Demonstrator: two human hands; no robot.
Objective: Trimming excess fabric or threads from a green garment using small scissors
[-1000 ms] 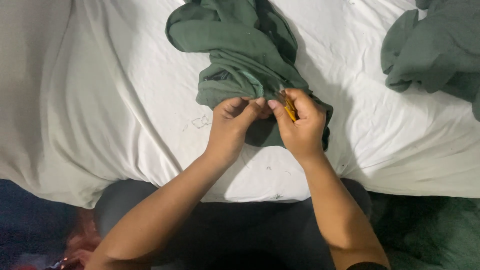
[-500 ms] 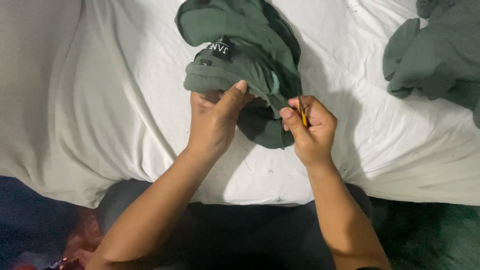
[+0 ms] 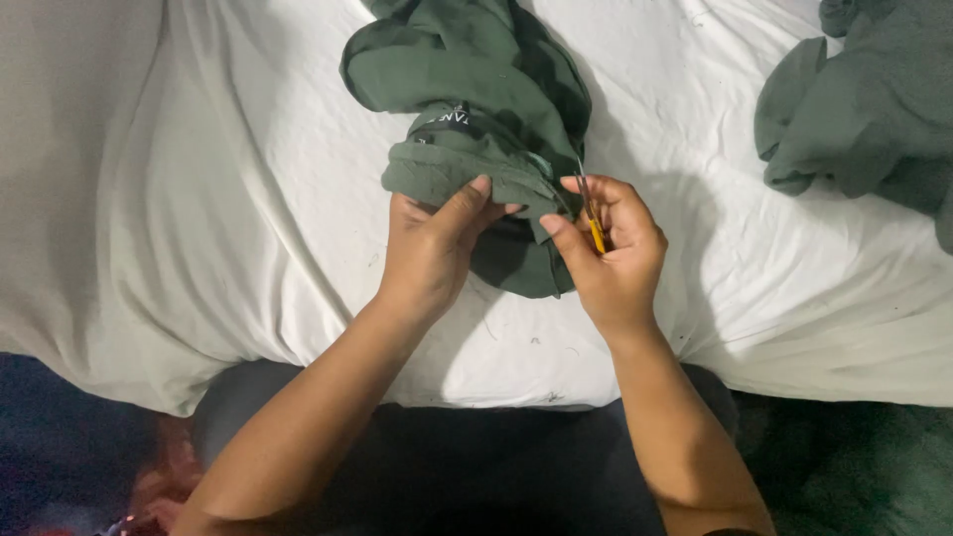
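A dark green garment (image 3: 476,89) lies bunched on a white sheet (image 3: 248,199), a small black label showing near its folded edge. My left hand (image 3: 432,248) grips that folded edge, thumb on top. My right hand (image 3: 611,253) sits just to the right of it, pinching a small thin tool with a yellow handle (image 3: 594,230) whose metal tip points up at the cloth's seam.
A second heap of dark green cloth (image 3: 874,99) lies at the upper right of the sheet. The sheet's front edge hangs over dark fabric on my lap (image 3: 476,467). A green surface (image 3: 864,467) shows at the lower right.
My left hand has lifted and turned the garment's edge, so the black label now shows. My right hand has shifted slightly right with the yellow-handled tool.
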